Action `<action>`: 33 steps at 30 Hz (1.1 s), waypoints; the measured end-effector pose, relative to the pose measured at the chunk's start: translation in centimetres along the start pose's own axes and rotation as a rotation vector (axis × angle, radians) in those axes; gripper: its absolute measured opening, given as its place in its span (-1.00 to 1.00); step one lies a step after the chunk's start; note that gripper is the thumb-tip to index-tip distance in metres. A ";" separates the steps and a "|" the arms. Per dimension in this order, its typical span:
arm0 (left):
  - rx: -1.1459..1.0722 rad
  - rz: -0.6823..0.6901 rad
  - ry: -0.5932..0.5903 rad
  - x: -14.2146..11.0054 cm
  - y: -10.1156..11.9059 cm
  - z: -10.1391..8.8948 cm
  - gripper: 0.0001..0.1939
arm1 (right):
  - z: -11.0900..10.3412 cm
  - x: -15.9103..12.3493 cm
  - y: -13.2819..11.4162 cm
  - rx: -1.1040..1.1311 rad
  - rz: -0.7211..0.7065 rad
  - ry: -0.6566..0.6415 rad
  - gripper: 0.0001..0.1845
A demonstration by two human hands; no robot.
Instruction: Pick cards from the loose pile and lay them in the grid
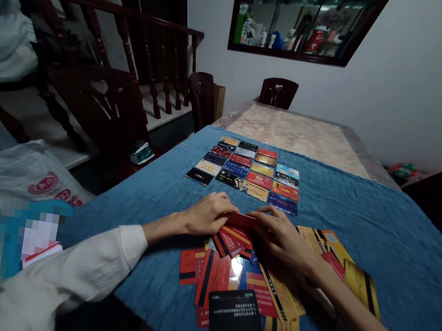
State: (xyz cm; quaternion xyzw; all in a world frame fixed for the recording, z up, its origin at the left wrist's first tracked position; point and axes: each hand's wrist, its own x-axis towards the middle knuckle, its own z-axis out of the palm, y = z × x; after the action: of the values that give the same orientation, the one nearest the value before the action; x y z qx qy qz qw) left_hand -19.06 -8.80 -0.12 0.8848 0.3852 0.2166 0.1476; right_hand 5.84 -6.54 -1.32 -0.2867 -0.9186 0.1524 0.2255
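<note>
My left hand (209, 214) and my right hand (283, 235) meet over a loose heap of plastic cards (244, 285) on the blue cloth (382, 223). Both pinch the same red card (242, 220) by its ends, just above the heap. The heap holds red, gold and black cards, overlapping at all angles. Farther out on the cloth, several cards lie face up in a neat grid (247, 172) of rows and columns.
Beyond the blue cloth the table shows a marbled top (296, 132). Dark wooden chairs (278, 92) stand at the far end and on the left. A white plastic bag (15, 179) and papers lie at my left. A glass cabinet (305, 17) hangs on the wall.
</note>
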 end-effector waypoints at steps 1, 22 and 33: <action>-0.007 -0.003 0.007 0.0 -0.1 0.1 -0.67 | 0.2 -0.1 0.2 -0.007 0.005 0.007 -0.62; -0.140 -0.100 0.183 -0.3 -1.5 1.3 -0.73 | 1.2 0.0 0.7 -0.039 0.113 0.124 -0.77; -0.161 -0.095 0.239 0.0 -1.7 1.4 -0.77 | -0.3 0.5 -0.1 0.114 0.117 0.284 -0.86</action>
State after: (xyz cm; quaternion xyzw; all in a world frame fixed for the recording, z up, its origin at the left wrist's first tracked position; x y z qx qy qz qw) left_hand -19.40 -7.81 -2.10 0.8188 0.4227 0.3435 0.1812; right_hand 5.63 -6.30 -0.83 -0.3453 -0.8489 0.1751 0.3598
